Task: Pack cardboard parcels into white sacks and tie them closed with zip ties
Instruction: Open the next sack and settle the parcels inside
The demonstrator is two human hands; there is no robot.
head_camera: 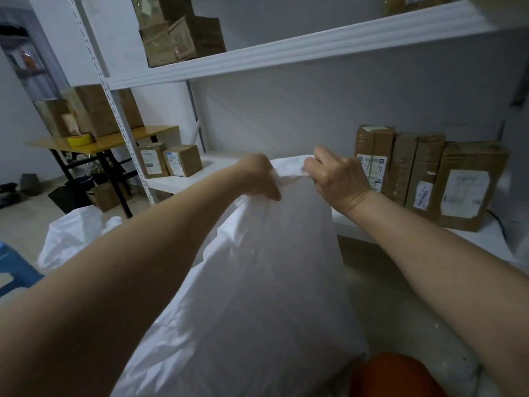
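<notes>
White shelves point(286, 53) ran along the far wall of the small storeroom, with brown parcels point(423, 173) standing in a row on the low shelf to the right. Near the middle, a big white sack point(257, 282) stood tall and full in front of the person.

Both hands were at the top of the sack. The left hand point(257, 177) had its grip closed tight around a bunch of the white cloth. The right hand point(337, 176) had its grip curled on the cloth just beside it, pinching the edge. No zip tie could be seen in either hand.

It looked like the mouth of the sack was being gathered. To do it well, all the loose cloth should be pulled into one tight neck, with no gaps, and one hand should keep it squeezed while the other fetches a tie.

More parcels point(171, 161) sat on the low shelf to the left, and boxes point(180, 35) on the high shelf. A wooden desk point(143, 133) stood far left with a yellow thing point(80, 139) on it. Another white sack point(71, 233) lay crumpled on the floor at the left, near a blue stool point(14, 267). The full sack was close to the low shelf, so it might bump there.
</notes>
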